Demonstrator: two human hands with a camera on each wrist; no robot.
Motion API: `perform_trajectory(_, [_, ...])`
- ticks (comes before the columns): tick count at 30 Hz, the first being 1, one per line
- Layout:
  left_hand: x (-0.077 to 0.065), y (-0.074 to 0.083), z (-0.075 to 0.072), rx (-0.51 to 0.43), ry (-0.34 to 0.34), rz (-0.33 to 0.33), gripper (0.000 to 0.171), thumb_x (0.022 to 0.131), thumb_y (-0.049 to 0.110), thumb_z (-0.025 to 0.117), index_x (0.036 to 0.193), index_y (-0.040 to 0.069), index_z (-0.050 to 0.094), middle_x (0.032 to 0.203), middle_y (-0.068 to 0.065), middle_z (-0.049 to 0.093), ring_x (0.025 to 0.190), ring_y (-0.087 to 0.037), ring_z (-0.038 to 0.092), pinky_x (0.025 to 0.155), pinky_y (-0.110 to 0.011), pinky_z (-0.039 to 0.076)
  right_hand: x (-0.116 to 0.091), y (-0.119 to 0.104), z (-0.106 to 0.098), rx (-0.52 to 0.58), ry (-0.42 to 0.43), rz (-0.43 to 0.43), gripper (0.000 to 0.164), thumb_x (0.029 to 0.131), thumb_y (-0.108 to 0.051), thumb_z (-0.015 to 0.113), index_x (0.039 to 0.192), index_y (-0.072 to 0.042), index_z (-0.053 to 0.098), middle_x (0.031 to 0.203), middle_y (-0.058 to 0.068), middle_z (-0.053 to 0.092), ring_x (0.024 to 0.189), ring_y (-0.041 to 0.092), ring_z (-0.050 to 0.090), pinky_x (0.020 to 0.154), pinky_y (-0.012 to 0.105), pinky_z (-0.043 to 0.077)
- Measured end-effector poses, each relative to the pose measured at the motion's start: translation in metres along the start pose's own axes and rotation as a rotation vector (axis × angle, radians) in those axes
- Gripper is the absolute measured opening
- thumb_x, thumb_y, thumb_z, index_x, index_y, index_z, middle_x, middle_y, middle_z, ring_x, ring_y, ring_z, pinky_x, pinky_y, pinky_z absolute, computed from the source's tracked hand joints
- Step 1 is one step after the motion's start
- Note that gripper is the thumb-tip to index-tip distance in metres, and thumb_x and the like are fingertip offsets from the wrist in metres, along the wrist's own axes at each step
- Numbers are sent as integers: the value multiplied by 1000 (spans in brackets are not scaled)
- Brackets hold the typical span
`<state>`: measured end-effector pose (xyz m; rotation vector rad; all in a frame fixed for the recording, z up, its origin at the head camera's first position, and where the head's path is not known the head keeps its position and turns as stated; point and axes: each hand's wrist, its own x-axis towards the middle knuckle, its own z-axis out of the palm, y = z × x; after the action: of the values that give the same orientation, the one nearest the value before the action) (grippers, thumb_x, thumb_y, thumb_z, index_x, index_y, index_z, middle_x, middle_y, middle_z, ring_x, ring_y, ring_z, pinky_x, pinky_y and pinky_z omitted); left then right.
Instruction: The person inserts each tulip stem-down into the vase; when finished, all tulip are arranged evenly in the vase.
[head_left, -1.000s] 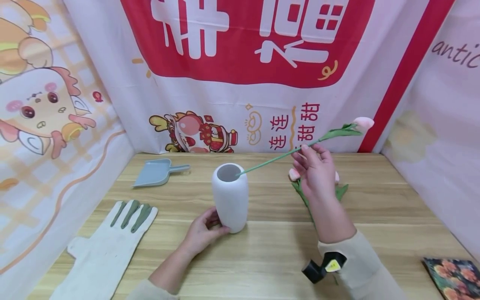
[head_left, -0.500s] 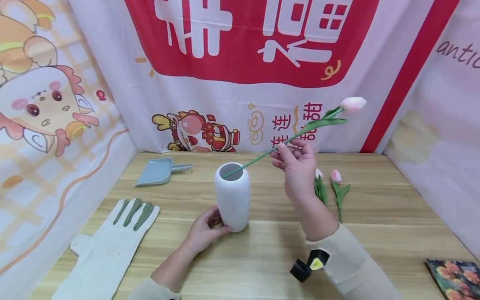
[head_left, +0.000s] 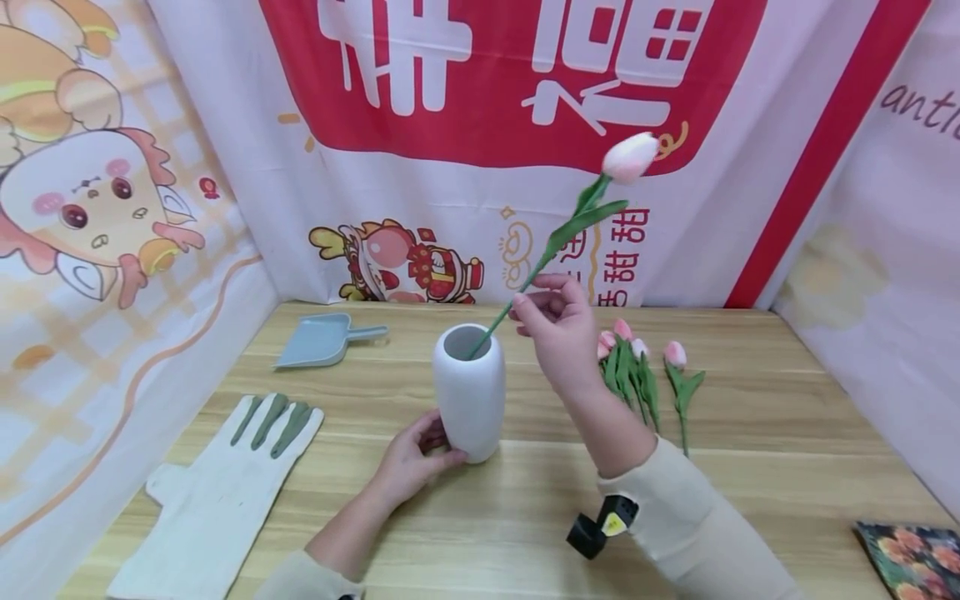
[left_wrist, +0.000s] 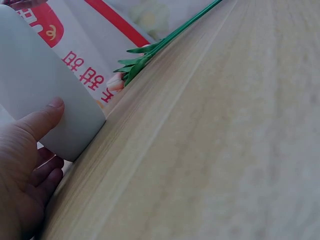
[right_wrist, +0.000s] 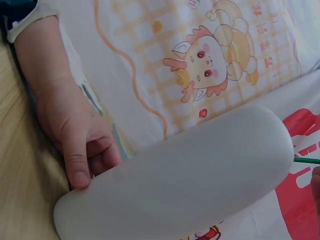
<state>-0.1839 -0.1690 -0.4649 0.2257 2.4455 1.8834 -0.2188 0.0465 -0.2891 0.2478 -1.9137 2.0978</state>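
A white vase (head_left: pixel 471 408) stands upright on the wooden table. My left hand (head_left: pixel 414 457) holds it low down, thumb in front and fingers behind; the left wrist view shows the thumb (left_wrist: pixel 46 119) against the vase wall. Above and right of the vase mouth, my right hand (head_left: pixel 562 329) pinches the green stem of a pink-and-white tulip (head_left: pixel 632 158). Its stem slants down into the mouth, and the lower end is hidden inside. In the right wrist view the stem (right_wrist: pixel 306 160) enters the vase top, with only a bit of my right hand at the edge.
Several more tulips (head_left: pixel 626 367) lie right of the vase, one (head_left: pixel 681 387) slightly apart. At the left are a blue-grey dustpan (head_left: pixel 318 340) and a white glove (head_left: pixel 213 500) with green on its fingers. A flower-printed item (head_left: pixel 911 557) lies at the front right.
My right hand has moved left toward the vase, swinging the tulip more upright, and its stem reaches deeper into the mouth. The lying tulips have come into fuller view. My left hand stays on the vase.
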Motion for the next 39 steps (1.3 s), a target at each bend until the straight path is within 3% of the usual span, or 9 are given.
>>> perform_trajectory(6, [0, 1, 0, 3, 2, -2, 61, 76, 14, 84, 132, 9, 58, 123, -13, 67, 115, -27, 63, 104, -43, 50, -4, 9, 9, -147, -84, -38, 22, 89, -5, 68, 109, -1, 61, 90, 11, 67, 75, 10, 60, 67, 18, 52])
perform_trajectory(15, [0, 2, 0, 16, -10, -13, 62, 77, 17, 84, 133, 9, 57, 125, -13, 66, 117, -28, 62, 105, -44, 49, -7, 11, 14, -274, -138, -72, 24, 86, -7, 70, 110, -3, 71, 94, 16, 69, 84, 16, 60, 72, 19, 53])
perform_trajectory(31, [-1, 4, 2, 16, -13, -30, 61, 78, 18, 83, 133, 10, 57, 126, -12, 65, 117, -27, 62, 105, -44, 49, -8, 11, 11, -302, -171, -40, 28, 89, -10, 69, 116, -7, 71, 99, 13, 69, 90, 18, 60, 76, 22, 54])
perform_trajectory(39, [-1, 3, 2, 8, 11, -19, 61, 76, 16, 85, 131, 10, 59, 122, -11, 67, 115, -26, 63, 104, -44, 50, -7, 15, -16, -305, -117, 47, 29, 90, -15, 70, 119, -9, 69, 103, 11, 68, 91, 13, 59, 75, 20, 53])
